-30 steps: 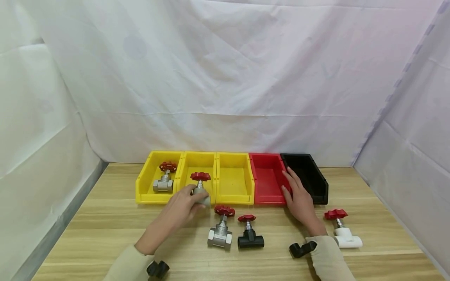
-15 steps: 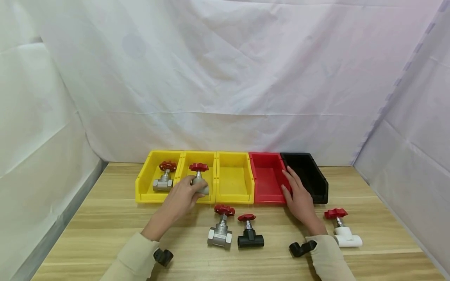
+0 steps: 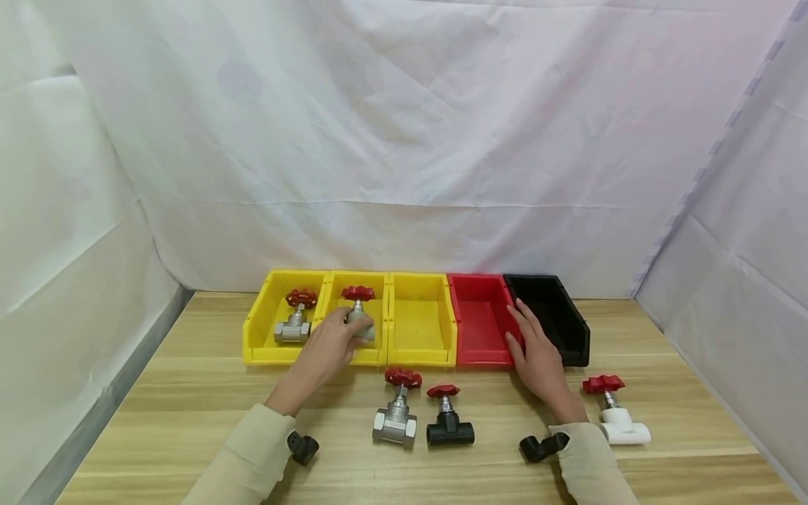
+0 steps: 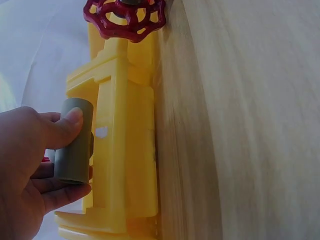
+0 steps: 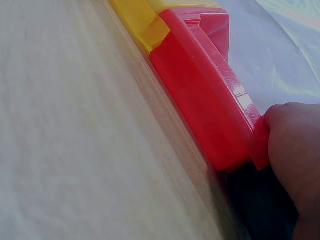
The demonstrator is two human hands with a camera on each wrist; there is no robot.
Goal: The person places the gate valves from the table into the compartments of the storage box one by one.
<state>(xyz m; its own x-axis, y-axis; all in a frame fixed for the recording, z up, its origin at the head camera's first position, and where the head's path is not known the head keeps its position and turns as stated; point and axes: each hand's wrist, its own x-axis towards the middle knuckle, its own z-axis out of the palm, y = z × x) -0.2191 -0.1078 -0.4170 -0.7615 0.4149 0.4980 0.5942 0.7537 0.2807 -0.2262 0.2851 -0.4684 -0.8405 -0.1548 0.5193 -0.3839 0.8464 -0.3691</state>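
Observation:
My left hand (image 3: 328, 344) grips a grey valve (image 3: 361, 326) with a red handwheel by its pipe body, inside or just above the second yellow bin (image 3: 355, 356). In the left wrist view, thumb and fingers wrap the valve's grey pipe (image 4: 75, 142) beside the bin's front lip (image 4: 112, 150); most of its handwheel is hidden there. My right hand (image 3: 539, 358) rests with extended fingers on the wall between the red bin (image 3: 482, 359) and the black bin (image 3: 577, 347). Only part of the right hand (image 5: 295, 150) appears in the right wrist view.
A steel valve (image 3: 292, 328) lies in the leftmost yellow bin (image 3: 255, 344). Another steel valve (image 3: 395, 421) and a black valve (image 3: 449, 428) lie in front of the bins. A white valve (image 3: 621, 424) lies right of my right forearm. White cloth (image 3: 404, 154) hangs behind.
My left hand has carried the grey valve slightly farther back, from the front lip of the second yellow bin. The right hand has stayed in place.

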